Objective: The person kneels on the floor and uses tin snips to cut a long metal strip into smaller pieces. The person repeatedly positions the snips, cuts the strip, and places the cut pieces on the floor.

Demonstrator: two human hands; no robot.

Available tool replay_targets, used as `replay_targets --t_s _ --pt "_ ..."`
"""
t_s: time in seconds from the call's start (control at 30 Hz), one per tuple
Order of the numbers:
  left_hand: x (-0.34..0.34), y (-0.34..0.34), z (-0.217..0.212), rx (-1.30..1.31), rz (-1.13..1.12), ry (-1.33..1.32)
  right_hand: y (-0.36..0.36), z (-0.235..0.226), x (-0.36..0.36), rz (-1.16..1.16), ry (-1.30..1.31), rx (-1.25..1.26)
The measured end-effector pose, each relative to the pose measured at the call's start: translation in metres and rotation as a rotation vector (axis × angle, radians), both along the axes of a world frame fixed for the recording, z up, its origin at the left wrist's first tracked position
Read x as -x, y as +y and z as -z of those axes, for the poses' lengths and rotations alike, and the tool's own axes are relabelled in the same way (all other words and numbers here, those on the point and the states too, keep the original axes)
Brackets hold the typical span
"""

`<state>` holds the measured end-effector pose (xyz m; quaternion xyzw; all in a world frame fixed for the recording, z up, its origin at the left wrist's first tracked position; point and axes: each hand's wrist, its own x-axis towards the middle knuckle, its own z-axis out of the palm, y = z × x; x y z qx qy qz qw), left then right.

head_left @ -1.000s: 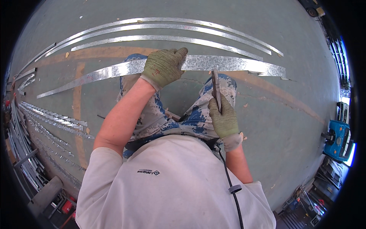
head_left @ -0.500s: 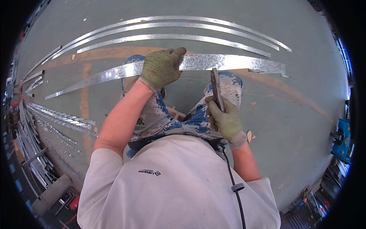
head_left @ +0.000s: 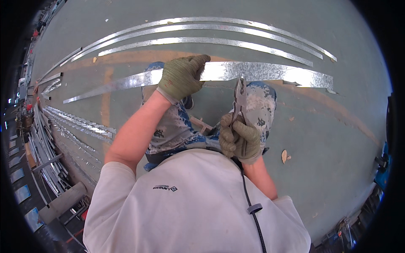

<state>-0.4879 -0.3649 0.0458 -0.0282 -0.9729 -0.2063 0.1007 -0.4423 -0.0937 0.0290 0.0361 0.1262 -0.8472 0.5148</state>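
Note:
In an olive work glove, my left hand (head_left: 180,79) is closed around a long galvanized metal strip (head_left: 265,71) lying crosswise in front of my knees. The strip's right end has a notched lower edge with small bent tabs. My right hand (head_left: 241,139), gloved too, is wrapped round the handles of a pair of metal pliers (head_left: 241,97). Their jaws point away from me and reach the near edge of the strip; whether they grip it I cannot tell.
Beyond lie several long metal strips (head_left: 202,28) on the green floor. Notched metal pieces (head_left: 80,120) and a heap of metal profiles (head_left: 48,147) are at the left. Dry leaves (head_left: 284,156) dot the floor. A blue machine (head_left: 382,170) stands at the far right.
My right hand has rolled the pliers, so both jaws now show where only their narrow side showed before. The view has turned slightly, shifting the floor and strips rightward.

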Motion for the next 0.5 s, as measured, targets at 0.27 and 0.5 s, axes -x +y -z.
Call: replay_targets --t_s 0.27,0.5 --pt "0.001 0.000 0.001 0.003 0.013 -0.031 0.007 -0.017 0.008 -0.021 0.273 -0.378" --pt "0.002 -0.002 0.010 0.043 0.008 -0.013 -0.003 -0.027 -0.004 -0.129 0.609 -0.962"
